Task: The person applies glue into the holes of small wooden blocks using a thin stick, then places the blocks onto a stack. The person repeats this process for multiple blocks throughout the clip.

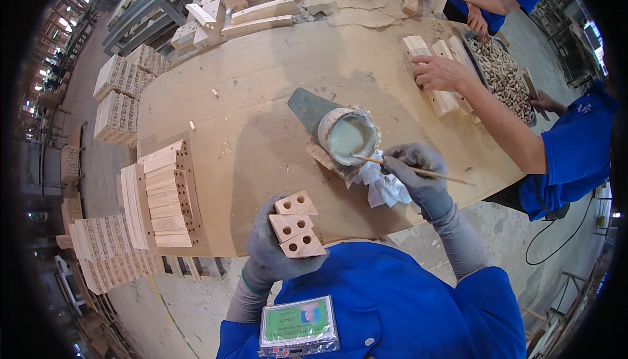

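In a grey glove, my left hand (pixel 267 244) is closed round a stack of three wooden blocks (pixel 298 225), their drilled end faces turned up. Each end shows a pair of round holes. My right hand (pixel 418 169), gloved too, pinches a thin wooden stick (pixel 435 174). The stick's tip reaches into a glue pot (pixel 325 123) and meets the pale, creamy glue (pixel 348 138). Dried glue crusts the pot's rim. Crumpled white paper (pixel 386 188) lies beside the pot, just under my right hand.
Drilled wooden pieces (pixel 167 195) line the table's left edge. At right, a co-worker's hand (pixel 437 73) rests on wooden bars (pixel 432 91) by a tray of dowels (pixel 500 78); another person stands beyond. Loose dowels (pixel 192 125) dot the cardboard-covered table (pixel 261 71). Block stacks (pixel 114 254) stand left.
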